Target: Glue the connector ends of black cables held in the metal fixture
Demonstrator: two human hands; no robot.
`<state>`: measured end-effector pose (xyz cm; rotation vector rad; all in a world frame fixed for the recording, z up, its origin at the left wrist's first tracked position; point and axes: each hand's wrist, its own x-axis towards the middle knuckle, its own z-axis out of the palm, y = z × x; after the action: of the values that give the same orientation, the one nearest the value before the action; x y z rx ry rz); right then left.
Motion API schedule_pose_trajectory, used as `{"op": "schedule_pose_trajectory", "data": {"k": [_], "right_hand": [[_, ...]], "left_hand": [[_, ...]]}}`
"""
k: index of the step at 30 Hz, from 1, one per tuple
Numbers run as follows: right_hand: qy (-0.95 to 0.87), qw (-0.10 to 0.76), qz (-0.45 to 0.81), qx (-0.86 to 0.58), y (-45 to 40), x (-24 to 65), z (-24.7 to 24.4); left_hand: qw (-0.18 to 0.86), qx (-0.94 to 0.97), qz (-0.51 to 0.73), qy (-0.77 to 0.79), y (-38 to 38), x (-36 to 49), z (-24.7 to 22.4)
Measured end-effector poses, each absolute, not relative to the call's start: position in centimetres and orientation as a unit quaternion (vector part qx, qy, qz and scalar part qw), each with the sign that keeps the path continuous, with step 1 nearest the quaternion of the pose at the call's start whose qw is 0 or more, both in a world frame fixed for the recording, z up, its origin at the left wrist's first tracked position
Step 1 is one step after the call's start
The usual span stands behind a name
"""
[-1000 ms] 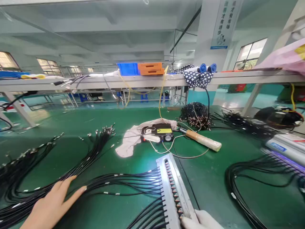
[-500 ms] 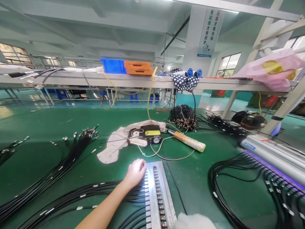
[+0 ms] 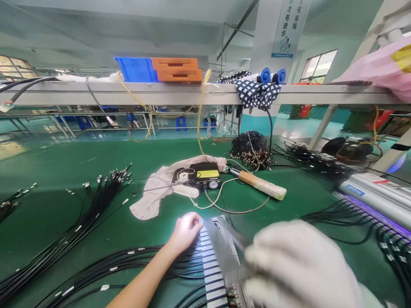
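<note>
My bare left hand [image 3: 185, 233] is closed at the far end of a slotted metal cable fixture [image 3: 210, 261], its fingers on the corner. Black cables [image 3: 138, 253] run into the fixture's slots from the left. My right hand [image 3: 298, 261], in a white glove and blurred by motion, is closed on a flat metal plate [image 3: 221, 246]. The plate is tilted over the fixture and hides much of its right side. Cable ends [image 3: 233, 295] show at the near end, below the plate.
A black controller box [image 3: 201, 177] rests on a pale cloth, beside a wrapped handle tool [image 3: 263, 186]. Loose cable bundles [image 3: 99, 201] lie at left. A silver unit with a purple strip [image 3: 375, 192] stands right. A shelf beam [image 3: 180, 93] crosses behind.
My right hand has come up from the bottom edge over the fixture, and the metal plate is now tilted in it. My left hand stays at the far end. The view has shifted slightly.
</note>
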<state>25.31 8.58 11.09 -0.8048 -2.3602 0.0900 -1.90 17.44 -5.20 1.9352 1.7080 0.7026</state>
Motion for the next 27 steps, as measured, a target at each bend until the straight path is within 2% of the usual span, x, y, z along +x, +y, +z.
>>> {"op": "schedule_pose_trajectory", "data": {"k": [3, 7, 12, 17, 21, 27], "right_hand": [[-0.840, 0.390, 0.015, -0.376, 16.8, 22.6, 15.5], [-0.804, 0.260, 0.126, -0.520, 29.7, 17.1, 17.6], [-0.758, 0.163, 0.200, -0.599, 40.2, 12.1, 12.4], [-0.718, 0.135, 0.236, -0.640, 43.4, 10.5, 6.8], [-0.719, 0.188, 0.250, -0.620, 43.1, 11.1, 5.0], [-0.720, 0.273, 0.258, -0.583, 39.9, 13.3, 4.8]], "left_hand": [[0.232, 0.696, 0.248, 0.633, 17.4, -1.2, -5.1], [0.227, 0.689, 0.243, 0.644, 17.1, -0.8, -5.1], [0.226, 0.682, 0.248, 0.650, 16.8, -0.7, -5.1], [0.239, 0.675, 0.245, 0.654, 17.2, -0.8, -5.3], [0.249, 0.678, 0.234, 0.651, 17.5, -1.1, -5.5], [0.235, 0.694, 0.219, 0.645, 18.0, -0.6, -5.1]]}}
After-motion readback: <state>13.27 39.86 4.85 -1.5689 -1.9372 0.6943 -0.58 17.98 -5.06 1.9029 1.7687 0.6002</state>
